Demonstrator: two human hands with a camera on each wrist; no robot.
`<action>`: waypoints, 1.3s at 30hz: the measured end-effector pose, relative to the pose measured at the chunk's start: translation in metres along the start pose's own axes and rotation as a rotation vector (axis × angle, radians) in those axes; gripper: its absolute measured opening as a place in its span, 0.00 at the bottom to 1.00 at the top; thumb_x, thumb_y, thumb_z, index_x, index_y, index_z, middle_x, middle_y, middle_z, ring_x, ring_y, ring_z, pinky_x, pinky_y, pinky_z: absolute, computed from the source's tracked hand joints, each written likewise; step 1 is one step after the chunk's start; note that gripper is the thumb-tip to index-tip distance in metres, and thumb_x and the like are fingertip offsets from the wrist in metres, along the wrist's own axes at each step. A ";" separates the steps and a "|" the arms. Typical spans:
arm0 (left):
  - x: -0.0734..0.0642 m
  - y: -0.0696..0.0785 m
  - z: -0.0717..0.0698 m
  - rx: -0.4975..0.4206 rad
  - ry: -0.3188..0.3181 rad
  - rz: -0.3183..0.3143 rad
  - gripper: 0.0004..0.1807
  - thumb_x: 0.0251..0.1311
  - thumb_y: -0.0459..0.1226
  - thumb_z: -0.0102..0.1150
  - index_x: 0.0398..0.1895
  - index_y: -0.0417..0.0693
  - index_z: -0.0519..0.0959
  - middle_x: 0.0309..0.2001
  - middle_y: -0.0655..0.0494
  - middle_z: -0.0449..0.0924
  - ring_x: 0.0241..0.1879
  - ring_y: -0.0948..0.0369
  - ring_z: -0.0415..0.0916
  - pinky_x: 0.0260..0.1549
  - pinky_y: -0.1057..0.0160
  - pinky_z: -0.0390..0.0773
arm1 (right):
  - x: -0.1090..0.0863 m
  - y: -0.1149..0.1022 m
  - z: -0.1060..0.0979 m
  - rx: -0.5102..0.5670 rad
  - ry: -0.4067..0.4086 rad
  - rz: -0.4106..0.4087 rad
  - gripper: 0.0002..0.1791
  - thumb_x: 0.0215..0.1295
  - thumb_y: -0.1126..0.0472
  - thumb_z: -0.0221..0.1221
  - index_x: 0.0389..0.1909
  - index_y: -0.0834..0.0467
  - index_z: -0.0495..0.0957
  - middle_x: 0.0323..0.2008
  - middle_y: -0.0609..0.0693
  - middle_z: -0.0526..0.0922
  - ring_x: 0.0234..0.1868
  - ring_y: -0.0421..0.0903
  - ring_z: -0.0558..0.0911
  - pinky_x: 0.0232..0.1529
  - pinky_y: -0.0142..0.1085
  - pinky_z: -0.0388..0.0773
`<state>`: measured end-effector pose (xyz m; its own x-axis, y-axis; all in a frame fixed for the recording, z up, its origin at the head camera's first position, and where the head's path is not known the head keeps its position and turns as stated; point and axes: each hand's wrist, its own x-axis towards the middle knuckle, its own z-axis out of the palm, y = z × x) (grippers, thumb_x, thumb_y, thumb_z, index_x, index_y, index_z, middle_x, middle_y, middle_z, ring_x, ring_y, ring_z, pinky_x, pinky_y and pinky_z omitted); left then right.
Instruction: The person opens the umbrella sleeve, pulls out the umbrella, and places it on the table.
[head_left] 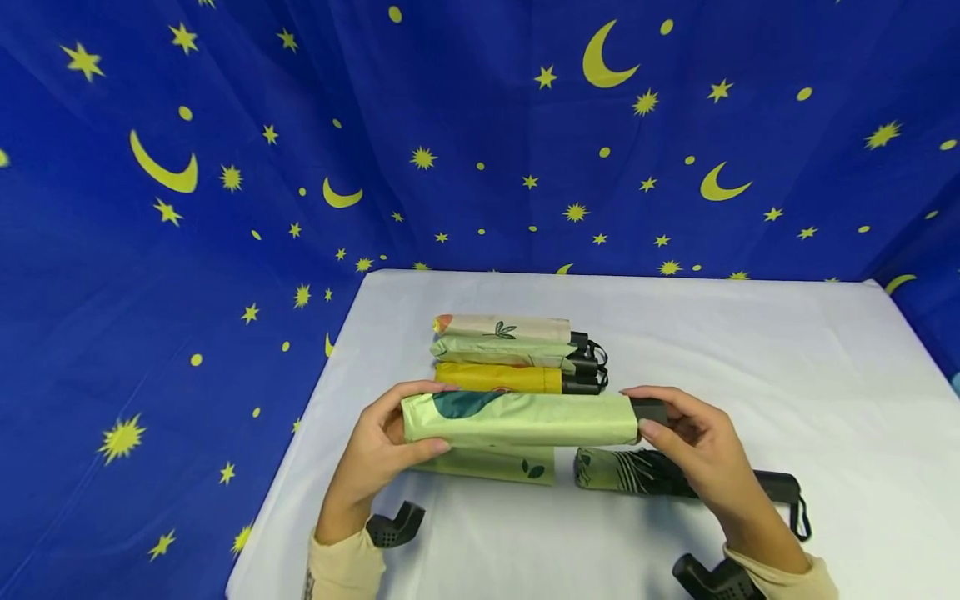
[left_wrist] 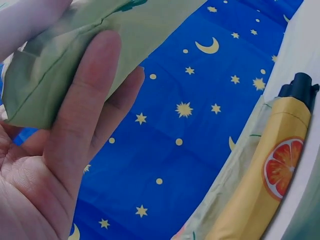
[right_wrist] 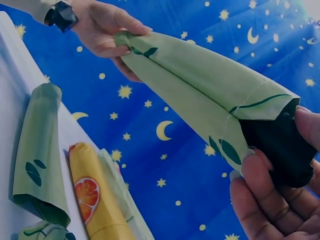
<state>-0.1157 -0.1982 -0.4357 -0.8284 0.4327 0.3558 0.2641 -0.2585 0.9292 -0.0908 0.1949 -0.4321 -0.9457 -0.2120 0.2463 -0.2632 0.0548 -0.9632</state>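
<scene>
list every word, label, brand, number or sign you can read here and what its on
None: no word, label, brand or number can be read in any view.
The held light green umbrella shows leaf prints, no readable lettering.
The yellow umbrella shows an orange slice print, not text.
The blue backdrop has only moons, stars and dots.
A dark mark on the left sleeve is too small to make out.
</scene>
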 end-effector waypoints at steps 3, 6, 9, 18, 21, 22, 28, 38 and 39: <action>0.000 0.001 -0.001 0.010 0.009 0.008 0.34 0.56 0.17 0.67 0.67 0.27 0.67 0.65 0.31 0.69 0.56 0.48 0.78 0.47 0.56 0.84 | 0.000 0.001 -0.002 0.003 0.011 -0.034 0.18 0.70 0.78 0.55 0.60 0.71 0.76 0.41 0.56 0.86 0.37 0.48 0.85 0.38 0.37 0.84; 0.000 0.001 -0.001 0.012 0.011 0.015 0.35 0.55 0.17 0.67 0.67 0.27 0.67 0.65 0.29 0.69 0.57 0.48 0.78 0.47 0.56 0.84 | -0.001 0.002 -0.003 0.032 0.017 -0.050 0.18 0.70 0.79 0.54 0.60 0.73 0.75 0.40 0.57 0.85 0.37 0.49 0.85 0.39 0.37 0.84; 0.002 0.002 -0.002 0.010 -0.006 0.025 0.36 0.55 0.17 0.67 0.68 0.27 0.66 0.66 0.29 0.67 0.58 0.48 0.77 0.48 0.56 0.84 | -0.001 0.002 -0.005 0.052 0.021 -0.050 0.18 0.71 0.79 0.53 0.60 0.74 0.74 0.39 0.57 0.85 0.36 0.49 0.85 0.40 0.37 0.84; 0.003 0.002 -0.006 0.040 -0.020 0.092 0.45 0.54 0.15 0.66 0.74 0.26 0.55 0.65 0.31 0.68 0.64 0.47 0.72 0.56 0.59 0.79 | -0.001 0.003 -0.006 0.108 0.056 -0.055 0.16 0.73 0.78 0.50 0.59 0.76 0.73 0.34 0.58 0.84 0.33 0.50 0.84 0.42 0.36 0.82; 0.003 0.002 -0.007 0.043 -0.030 0.119 0.43 0.55 0.15 0.65 0.73 0.25 0.56 0.65 0.30 0.66 0.65 0.47 0.70 0.57 0.60 0.78 | -0.002 0.004 -0.006 0.131 0.058 -0.069 0.16 0.74 0.78 0.49 0.59 0.77 0.73 0.34 0.58 0.83 0.33 0.50 0.84 0.42 0.36 0.82; 0.003 0.002 -0.008 0.045 -0.037 0.128 0.41 0.56 0.15 0.64 0.72 0.24 0.56 0.66 0.29 0.65 0.65 0.46 0.69 0.57 0.59 0.78 | -0.001 0.004 -0.006 0.139 0.058 -0.072 0.16 0.74 0.78 0.49 0.59 0.77 0.73 0.34 0.58 0.83 0.33 0.50 0.84 0.42 0.36 0.82; 0.000 0.003 -0.009 0.006 -0.048 0.110 0.32 0.60 0.16 0.61 0.67 0.23 0.63 0.67 0.26 0.63 0.64 0.46 0.73 0.53 0.58 0.81 | -0.001 0.008 -0.009 0.225 0.039 -0.148 0.17 0.72 0.82 0.45 0.59 0.79 0.72 0.37 0.60 0.84 0.33 0.50 0.83 0.40 0.36 0.82; -0.005 0.003 -0.011 -0.002 -0.026 0.090 0.31 0.61 0.16 0.60 0.67 0.23 0.63 0.66 0.27 0.64 0.60 0.48 0.76 0.49 0.58 0.83 | -0.003 0.011 -0.014 0.258 0.034 -0.179 0.18 0.72 0.83 0.43 0.60 0.80 0.70 0.38 0.60 0.85 0.33 0.50 0.84 0.44 0.36 0.82; -0.005 0.003 -0.012 0.002 -0.020 0.086 0.31 0.61 0.16 0.60 0.67 0.23 0.64 0.66 0.28 0.65 0.60 0.48 0.76 0.49 0.58 0.83 | -0.003 0.011 -0.015 0.258 0.033 -0.181 0.19 0.72 0.83 0.43 0.60 0.80 0.70 0.38 0.60 0.84 0.33 0.50 0.83 0.44 0.36 0.81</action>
<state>-0.1164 -0.2112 -0.4362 -0.7925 0.4265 0.4359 0.3345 -0.2937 0.8955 -0.0936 0.2107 -0.4416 -0.8947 -0.1632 0.4157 -0.3749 -0.2316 -0.8977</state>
